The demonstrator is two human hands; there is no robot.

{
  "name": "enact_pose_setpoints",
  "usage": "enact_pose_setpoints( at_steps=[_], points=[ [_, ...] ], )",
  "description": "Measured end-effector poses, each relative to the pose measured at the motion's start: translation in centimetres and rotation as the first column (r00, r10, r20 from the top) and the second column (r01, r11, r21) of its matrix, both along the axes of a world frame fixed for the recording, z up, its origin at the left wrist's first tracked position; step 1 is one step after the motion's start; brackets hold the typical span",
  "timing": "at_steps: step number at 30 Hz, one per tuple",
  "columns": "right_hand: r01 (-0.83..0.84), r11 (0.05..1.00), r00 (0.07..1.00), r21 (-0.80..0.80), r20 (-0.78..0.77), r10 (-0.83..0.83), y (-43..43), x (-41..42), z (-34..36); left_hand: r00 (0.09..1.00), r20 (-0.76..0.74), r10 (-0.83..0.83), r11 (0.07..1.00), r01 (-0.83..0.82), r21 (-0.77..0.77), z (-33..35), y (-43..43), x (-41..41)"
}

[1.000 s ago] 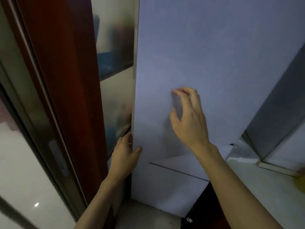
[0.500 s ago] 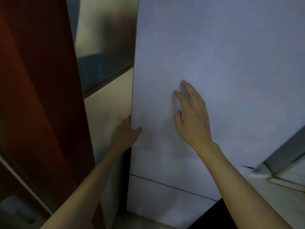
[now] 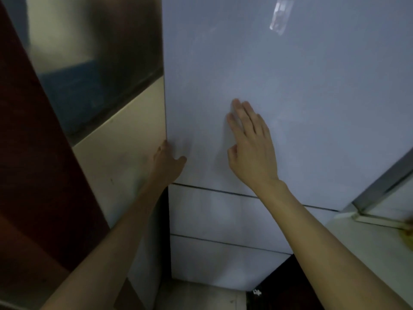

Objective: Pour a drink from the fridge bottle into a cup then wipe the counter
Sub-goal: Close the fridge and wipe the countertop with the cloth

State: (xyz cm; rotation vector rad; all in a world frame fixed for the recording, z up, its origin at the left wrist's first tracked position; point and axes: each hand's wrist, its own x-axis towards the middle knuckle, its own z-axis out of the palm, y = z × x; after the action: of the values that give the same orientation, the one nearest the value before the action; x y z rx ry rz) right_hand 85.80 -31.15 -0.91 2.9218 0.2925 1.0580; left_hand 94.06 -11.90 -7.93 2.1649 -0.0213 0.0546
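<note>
A tall pale grey fridge door [image 3: 301, 90] fills the middle and right of the head view and looks shut. My left hand [image 3: 167, 161] curls around the door's left edge, thumb on the front face. My right hand [image 3: 251, 144] lies flat against the door front, fingers together and pointing up. Below the door are two fridge drawers [image 3: 223, 218] with dark seams between them. No bottle or cup shows.
A cream side wall [image 3: 125, 157] and a dark red wooden panel [image 3: 33, 153] stand close on the left. A white counter [image 3: 366, 247] with a window frame [image 3: 384, 193] sits at the right. A yellow thing [image 3: 407, 237] peeks in at the right edge.
My right hand has flattened from curled fingertips to a full palm on the door. The view has shifted up and left, and both hands stay on the door.
</note>
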Motion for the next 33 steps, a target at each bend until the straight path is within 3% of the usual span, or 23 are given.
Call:
enact_pose_setpoints(
  at_steps=[4, 9, 11, 16, 18, 20, 21, 23, 28, 33],
  points=[
    [-0.023, 0.999, 0.997, 0.043, -0.075, 0.026, -0.2, -0.6, 0.6, 0.999, 0.013, 0.034, 0.999, -0.033, -0.026, 1.0, -0.4, -1.7],
    [0.062, 0.953, 0.987, 0.296, -0.162, -0.013, -2.5, -3.6, 0.3, 0.948, 0.313, 0.061, 0.998, -0.059, -0.017, 2.2, -2.3, -5.3],
    [0.141, 0.926, 0.977, 0.351, -0.199, -0.074, -4.3, -5.7, -0.5, 0.926, 0.376, -0.017, 1.0, 0.009, 0.024, 2.6, -3.3, -6.5],
    [0.385, 0.833, 0.903, 0.398, -0.351, -0.249, -10.0, -14.1, -3.3, 0.858, 0.367, -0.358, 0.931, 0.3, 0.206, 3.0, -7.8, -10.6],
    [0.477, 0.778, 0.862, 0.408, -0.392, -0.323, -11.9, -18.6, -4.2, 0.769, 0.27, -0.58, 0.797, 0.465, 0.386, 2.8, -9.9, -12.8],
    [0.566, 0.714, 0.81, 0.412, -0.439, -0.389, -13.8, -23.2, -5.0, 0.631, 0.03, -0.775, 0.534, 0.629, 0.565, 2.9, -12.1, -15.9],
    [0.602, 0.682, 0.785, 0.415, -0.462, -0.412, -14.6, -25.7, -5.5, 0.564, -0.086, -0.821, 0.404, 0.681, 0.611, 2.8, -13.4, -17.7],
    [0.663, 0.612, 0.741, 0.431, -0.496, -0.453, -15.8, -31.3, -6.5, 0.451, -0.192, -0.871, 0.239, 0.733, 0.637, 2.7, -15.9, -21.7],
    [0.805, 0.403, 0.594, 0.436, -0.569, -0.57, -16.5, -46.6, -10.1, 0.171, -0.218, -0.961, 0.007, 0.802, 0.597, 2.0, -20.9, -33.2],
    [0.877, 0.223, 0.463, 0.426, -0.619, -0.634, -14.3, -58.4, -12.8, -0.025, -0.246, -0.969, -0.168, 0.796, 0.582, 0.1, -24.5, -41.9]
  ],
)
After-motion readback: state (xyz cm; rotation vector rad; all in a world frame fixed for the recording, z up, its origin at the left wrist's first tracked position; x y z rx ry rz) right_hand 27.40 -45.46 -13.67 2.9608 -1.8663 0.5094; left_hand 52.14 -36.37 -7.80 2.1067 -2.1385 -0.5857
